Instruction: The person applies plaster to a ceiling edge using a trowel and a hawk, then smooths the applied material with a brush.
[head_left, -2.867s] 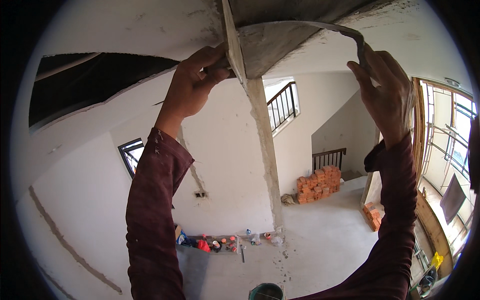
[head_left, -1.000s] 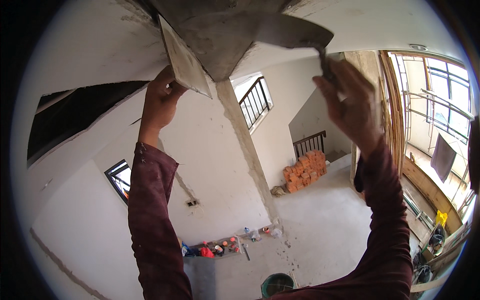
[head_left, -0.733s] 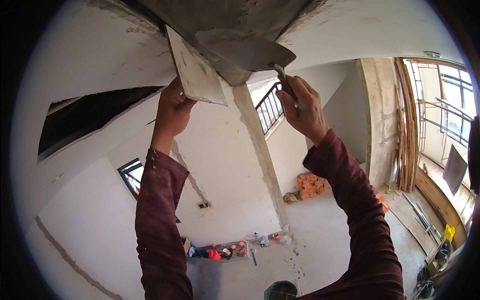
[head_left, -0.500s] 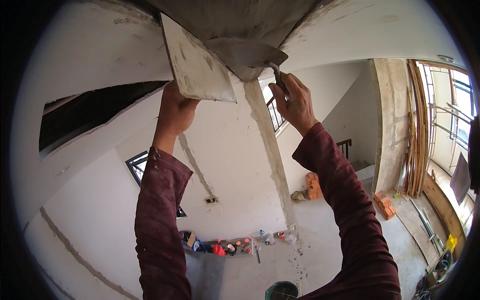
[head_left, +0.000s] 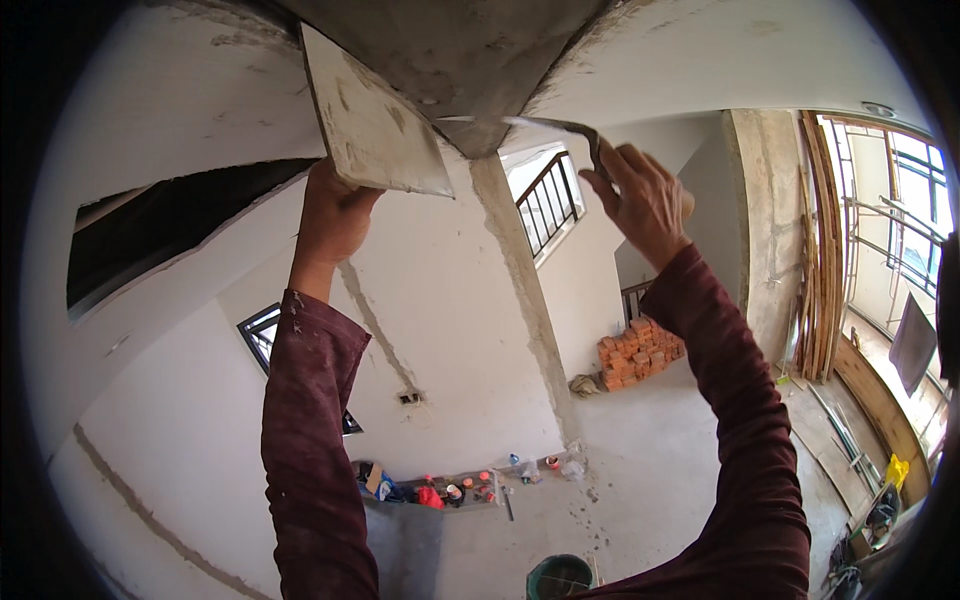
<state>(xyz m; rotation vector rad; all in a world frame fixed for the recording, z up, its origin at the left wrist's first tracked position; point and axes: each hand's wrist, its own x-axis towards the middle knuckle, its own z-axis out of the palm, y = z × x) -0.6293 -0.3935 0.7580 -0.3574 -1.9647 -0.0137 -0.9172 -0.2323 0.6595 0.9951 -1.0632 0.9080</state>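
My left hand (head_left: 335, 225) is closed under a flat, whitish plasterer's hawk (head_left: 375, 125), smeared with grey and held steeply tilted against the overhead surface. My right hand (head_left: 648, 205) grips a trowel (head_left: 597, 148) by its handle. The trowel's thin blade (head_left: 500, 121) shows almost edge-on, pointing left toward the hawk's right side. Above both tools is a damp-looking grey mortar surface (head_left: 490, 50), narrowing to a corner close to the blade. Whether the blade touches it I cannot tell.
Far below, a green bucket (head_left: 560, 578) stands on the floor. Bricks (head_left: 640, 355) are stacked near a stair railing (head_left: 550, 195). Bottles and bags (head_left: 430, 495) lie along the wall foot. Long timber boards (head_left: 815, 250) lean beside a window at right.
My right hand has moved right with the trowel, whose blade has turned from broadside to nearly edge-on, uncovering more mortar. My left hand and the hawk have shifted slightly left in the picture.
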